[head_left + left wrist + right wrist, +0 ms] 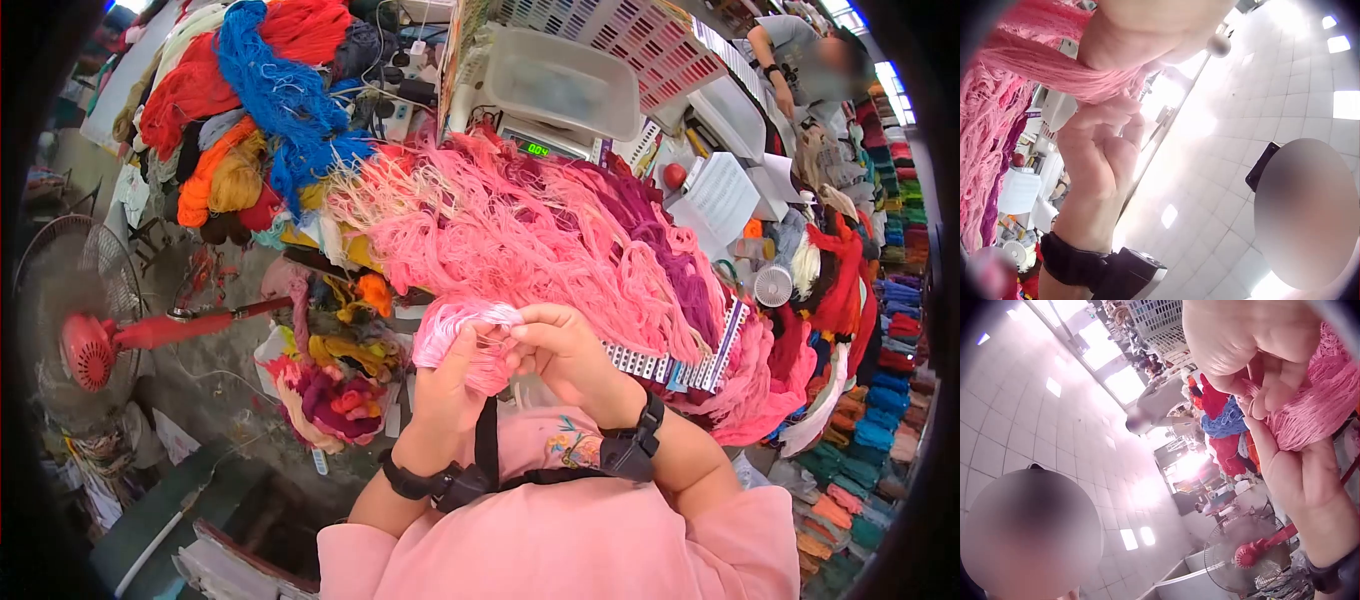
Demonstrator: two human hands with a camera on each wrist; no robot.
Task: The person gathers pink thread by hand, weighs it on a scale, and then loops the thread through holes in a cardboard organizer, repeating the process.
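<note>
Both hands, left (448, 385) and right (565, 350), pinch a pink yarn skein (455, 330); only the head view shows the scale (537, 148).

Two bare hands work together at one small skein of light pink yarn (462, 340): one left hand (445, 385) and one right hand (565, 350). Each wrist carries one black strap, two in all. One red standing fan (85, 345) is on the floor, and one small white round fan (772, 286) lies among the yarn. One clear plastic tub (560, 80) sits on one digital scale with a green display (537, 148). One other person (800, 60) bends over the far table.
</note>
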